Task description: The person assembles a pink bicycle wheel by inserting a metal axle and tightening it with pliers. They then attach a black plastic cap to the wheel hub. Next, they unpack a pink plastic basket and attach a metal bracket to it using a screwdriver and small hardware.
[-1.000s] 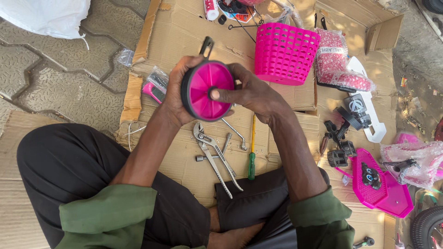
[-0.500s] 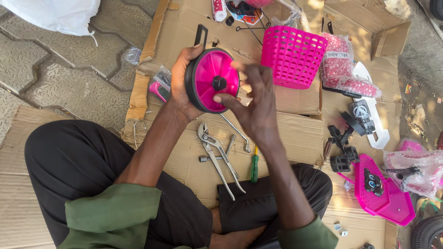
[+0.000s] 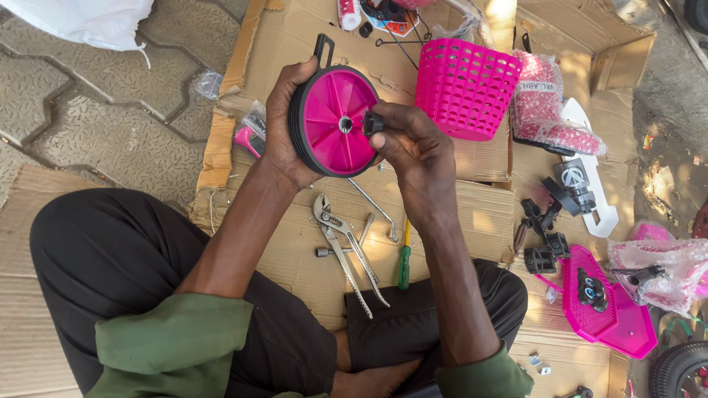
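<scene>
Above the pliers (image 3: 346,250), I see L hand (image 3: 284,125) clenched round pink wheel (image 3: 335,121); R hand (image 3: 413,147) fingertips (image 3: 383,125) pinch small black cap (image 3: 372,121) beside wheel's hub.

One pink wheel (image 3: 333,121), one pink basket (image 3: 466,88), one pliers (image 3: 346,250), one screwdriver (image 3: 404,258).

Left hand (image 3: 284,133) gripping pink wheel (image 3: 335,121) upright; right hand (image 3: 413,151) pinching black cap (image 3: 373,122) just beside hub. Pliers (image 3: 346,250), screwdriver (image 3: 404,258) below on cardboard (image 3: 295,29); pink basket (image 3: 466,88) right.
</scene>
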### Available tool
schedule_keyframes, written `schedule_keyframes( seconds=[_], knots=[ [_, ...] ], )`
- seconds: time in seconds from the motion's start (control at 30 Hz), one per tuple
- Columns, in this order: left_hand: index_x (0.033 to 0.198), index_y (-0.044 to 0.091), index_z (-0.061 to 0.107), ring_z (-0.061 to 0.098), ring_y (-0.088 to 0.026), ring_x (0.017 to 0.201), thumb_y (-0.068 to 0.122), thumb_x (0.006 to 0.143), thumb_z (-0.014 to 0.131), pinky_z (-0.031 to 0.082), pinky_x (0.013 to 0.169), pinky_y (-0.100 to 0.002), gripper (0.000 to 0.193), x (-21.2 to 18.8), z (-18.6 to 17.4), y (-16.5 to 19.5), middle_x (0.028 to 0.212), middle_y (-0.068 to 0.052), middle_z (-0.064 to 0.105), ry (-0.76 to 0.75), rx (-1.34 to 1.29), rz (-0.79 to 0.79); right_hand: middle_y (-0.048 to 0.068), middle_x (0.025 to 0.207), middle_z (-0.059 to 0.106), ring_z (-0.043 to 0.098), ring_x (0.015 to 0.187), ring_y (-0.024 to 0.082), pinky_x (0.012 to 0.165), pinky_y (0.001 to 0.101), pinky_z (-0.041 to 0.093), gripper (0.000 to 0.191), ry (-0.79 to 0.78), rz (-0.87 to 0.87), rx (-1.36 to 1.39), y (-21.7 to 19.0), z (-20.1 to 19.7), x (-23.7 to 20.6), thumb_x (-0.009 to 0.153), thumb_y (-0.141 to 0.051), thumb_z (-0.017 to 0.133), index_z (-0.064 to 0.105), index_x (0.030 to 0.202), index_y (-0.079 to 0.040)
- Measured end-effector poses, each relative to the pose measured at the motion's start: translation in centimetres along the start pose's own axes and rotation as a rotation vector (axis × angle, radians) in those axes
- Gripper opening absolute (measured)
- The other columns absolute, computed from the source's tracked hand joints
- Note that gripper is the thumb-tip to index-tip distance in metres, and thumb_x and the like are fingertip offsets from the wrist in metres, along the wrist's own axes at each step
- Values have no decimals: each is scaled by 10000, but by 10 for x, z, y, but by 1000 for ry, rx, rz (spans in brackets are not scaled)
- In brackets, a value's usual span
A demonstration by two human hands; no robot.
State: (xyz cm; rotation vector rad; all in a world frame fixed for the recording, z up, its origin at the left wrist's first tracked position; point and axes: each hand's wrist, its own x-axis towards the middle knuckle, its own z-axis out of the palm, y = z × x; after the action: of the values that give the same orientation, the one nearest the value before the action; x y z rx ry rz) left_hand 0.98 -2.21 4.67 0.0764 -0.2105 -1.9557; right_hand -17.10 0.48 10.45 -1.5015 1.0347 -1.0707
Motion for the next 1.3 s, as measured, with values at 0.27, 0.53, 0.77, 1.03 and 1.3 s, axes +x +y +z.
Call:
schedule_keyframes(
  seconds=[0.27,0.53,0.77,1.03,1.3],
  knots=[
    [1181,-9,691,746,-259,923,488,926,637,629,886,-443,561,-1,0,1,1060,-168,747,5,58,13,92,1133,769,729,1072,142,831,268,577,336,10,9,-87,-1,5,-5,941,45,718,665,1268,-14],
    [1189,8,671,751,-278,946,476,929,634,631,895,-445,536,-4,5,0,1090,-205,742,2,71,50,82,1079,786,736,981,120,767,268,573,302,16,18,-165,-6,7,-6,943,13,725,674,1238,-23],
    [1259,-35,659,740,-278,978,491,986,571,624,917,-432,600,-2,3,-4,1133,-215,719,-51,105,105,99,1080,784,739,983,130,776,268,571,309,34,16,-144,-6,7,-8,941,47,717,674,1241,-14],
    [1236,-45,663,741,-260,974,482,973,595,621,920,-421,593,-2,3,-7,1103,-184,736,-9,63,108,117,1134,766,739,1104,176,954,313,622,305,23,-42,-65,0,7,-9,956,72,695,650,1248,-2],
    [1220,-46,669,748,-258,943,497,924,623,629,882,-402,619,-3,7,-6,1092,-202,742,-39,92,106,108,1167,743,730,1093,171,923,311,617,307,27,-24,-53,0,6,-10,951,78,697,650,1246,7]
  ],
)
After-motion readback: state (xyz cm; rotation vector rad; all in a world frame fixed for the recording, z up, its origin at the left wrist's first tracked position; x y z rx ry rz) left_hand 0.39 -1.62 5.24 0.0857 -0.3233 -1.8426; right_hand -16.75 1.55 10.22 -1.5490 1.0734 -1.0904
